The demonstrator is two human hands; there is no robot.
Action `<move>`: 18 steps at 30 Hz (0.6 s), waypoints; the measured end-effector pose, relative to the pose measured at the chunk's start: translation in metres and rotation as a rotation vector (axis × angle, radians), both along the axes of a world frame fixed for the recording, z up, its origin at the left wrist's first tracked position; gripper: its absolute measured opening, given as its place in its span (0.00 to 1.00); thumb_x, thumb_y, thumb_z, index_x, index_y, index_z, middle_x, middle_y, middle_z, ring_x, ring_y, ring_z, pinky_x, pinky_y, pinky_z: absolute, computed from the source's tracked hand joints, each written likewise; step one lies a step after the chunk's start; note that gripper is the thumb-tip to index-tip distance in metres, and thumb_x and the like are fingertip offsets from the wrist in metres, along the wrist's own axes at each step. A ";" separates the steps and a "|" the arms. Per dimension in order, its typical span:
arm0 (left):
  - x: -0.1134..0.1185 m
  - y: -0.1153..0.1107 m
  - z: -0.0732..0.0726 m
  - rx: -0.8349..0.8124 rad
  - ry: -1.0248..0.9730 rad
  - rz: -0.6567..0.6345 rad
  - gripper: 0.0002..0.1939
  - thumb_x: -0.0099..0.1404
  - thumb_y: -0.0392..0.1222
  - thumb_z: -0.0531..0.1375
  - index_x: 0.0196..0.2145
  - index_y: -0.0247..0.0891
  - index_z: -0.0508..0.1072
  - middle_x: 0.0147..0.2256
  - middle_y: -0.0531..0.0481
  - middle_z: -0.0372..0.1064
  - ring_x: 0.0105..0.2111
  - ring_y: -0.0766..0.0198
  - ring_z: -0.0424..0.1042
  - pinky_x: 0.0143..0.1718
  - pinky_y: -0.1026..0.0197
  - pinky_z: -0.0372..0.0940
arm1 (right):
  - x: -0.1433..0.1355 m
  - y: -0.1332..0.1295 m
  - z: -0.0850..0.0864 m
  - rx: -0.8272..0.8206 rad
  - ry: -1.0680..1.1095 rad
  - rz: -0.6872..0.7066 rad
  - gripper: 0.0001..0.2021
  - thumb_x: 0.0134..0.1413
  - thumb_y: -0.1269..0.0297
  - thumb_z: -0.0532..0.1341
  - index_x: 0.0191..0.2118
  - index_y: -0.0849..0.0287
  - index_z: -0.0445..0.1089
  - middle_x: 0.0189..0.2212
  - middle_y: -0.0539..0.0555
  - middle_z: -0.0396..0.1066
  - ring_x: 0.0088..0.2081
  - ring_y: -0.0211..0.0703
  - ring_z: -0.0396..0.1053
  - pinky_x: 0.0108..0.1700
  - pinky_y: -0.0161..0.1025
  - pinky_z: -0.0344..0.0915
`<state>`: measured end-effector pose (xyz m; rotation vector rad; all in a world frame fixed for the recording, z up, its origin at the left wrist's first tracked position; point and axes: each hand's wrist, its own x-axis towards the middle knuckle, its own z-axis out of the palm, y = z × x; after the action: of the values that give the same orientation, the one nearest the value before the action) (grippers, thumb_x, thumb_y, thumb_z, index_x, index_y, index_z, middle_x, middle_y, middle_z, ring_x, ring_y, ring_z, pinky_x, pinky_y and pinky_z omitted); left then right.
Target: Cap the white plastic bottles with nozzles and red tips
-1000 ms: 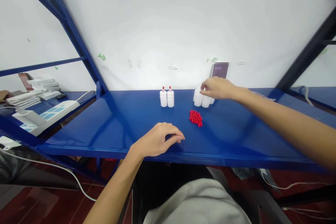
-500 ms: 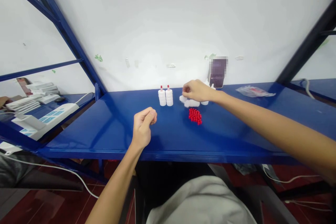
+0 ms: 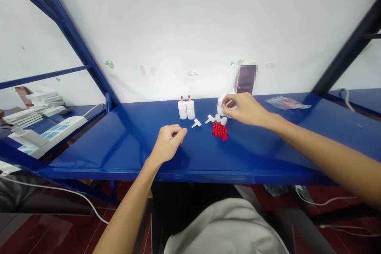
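Observation:
My left hand [image 3: 170,141] hovers above the front half of the blue table [image 3: 125,143], fingers curled in and thumb pressed against them; whatever they may hold is hidden. My right hand [image 3: 244,108] is farther back, thumb and forefinger curved with a gap between the tips, close beside a white bottle [image 3: 219,105]. Whether it touches that bottle is unclear. White nozzle caps lie between the hands: one nozzle cap [image 3: 196,123] alone, others near a pile of small red caps [image 3: 219,131]. Two white bottles [image 3: 186,110] with red tips stand side by side at the back.
A phone-like dark object [image 3: 246,79], partly blurred out, leans against the wall behind my right hand. A clear plastic bag [image 3: 288,102] lies at the back right. On the left are a white power strip [image 3: 58,131] and stacked white boxes [image 3: 25,116].
My right hand has moved right and its fingers have parted somewhat. White nozzle caps now show spread on the table where it was. My left hand has shifted right and tipped over.

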<state>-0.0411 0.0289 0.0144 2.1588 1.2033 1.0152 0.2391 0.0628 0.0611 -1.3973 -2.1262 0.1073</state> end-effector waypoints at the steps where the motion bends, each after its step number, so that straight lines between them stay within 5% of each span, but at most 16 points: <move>1: 0.003 0.004 0.001 -0.024 0.090 0.004 0.23 0.70 0.48 0.51 0.18 0.37 0.63 0.19 0.54 0.58 0.23 0.66 0.59 0.29 0.61 0.54 | 0.007 -0.005 -0.004 0.004 -0.004 -0.012 0.07 0.50 0.65 0.58 0.33 0.58 0.72 0.31 0.54 0.78 0.32 0.46 0.73 0.37 0.40 0.64; 4: 0.013 0.023 0.001 -0.024 0.321 0.042 0.15 0.69 0.51 0.53 0.34 0.39 0.72 0.22 0.54 0.66 0.25 0.62 0.65 0.29 0.61 0.54 | 0.024 -0.017 -0.014 0.047 -0.048 -0.062 0.06 0.52 0.65 0.55 0.31 0.56 0.68 0.26 0.50 0.75 0.26 0.43 0.69 0.41 0.42 0.61; 7: 0.025 0.044 -0.001 0.002 0.495 0.113 0.21 0.66 0.55 0.57 0.49 0.39 0.69 0.29 0.48 0.72 0.30 0.54 0.71 0.30 0.59 0.58 | 0.036 -0.022 -0.023 0.043 -0.108 -0.084 0.08 0.55 0.65 0.50 0.28 0.55 0.63 0.17 0.48 0.67 0.23 0.42 0.64 0.39 0.42 0.58; 13: 0.047 0.065 -0.005 0.068 0.623 0.116 0.20 0.66 0.56 0.57 0.47 0.38 0.70 0.39 0.40 0.75 0.35 0.49 0.74 0.34 0.55 0.64 | 0.042 -0.016 -0.037 -0.175 -0.096 -0.013 0.07 0.60 0.62 0.52 0.38 0.56 0.64 0.26 0.52 0.73 0.27 0.44 0.70 0.32 0.39 0.59; 18: 0.061 0.069 -0.007 0.150 0.616 0.110 0.18 0.66 0.55 0.57 0.45 0.38 0.70 0.43 0.39 0.73 0.39 0.49 0.74 0.38 0.53 0.66 | 0.037 -0.005 -0.043 -0.051 -0.221 0.041 0.10 0.61 0.59 0.54 0.36 0.59 0.69 0.38 0.60 0.74 0.36 0.48 0.71 0.36 0.40 0.62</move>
<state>0.0195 0.0974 0.0071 2.6555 1.5645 0.4929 0.2764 0.0574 0.0183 -1.4531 -2.3473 0.0233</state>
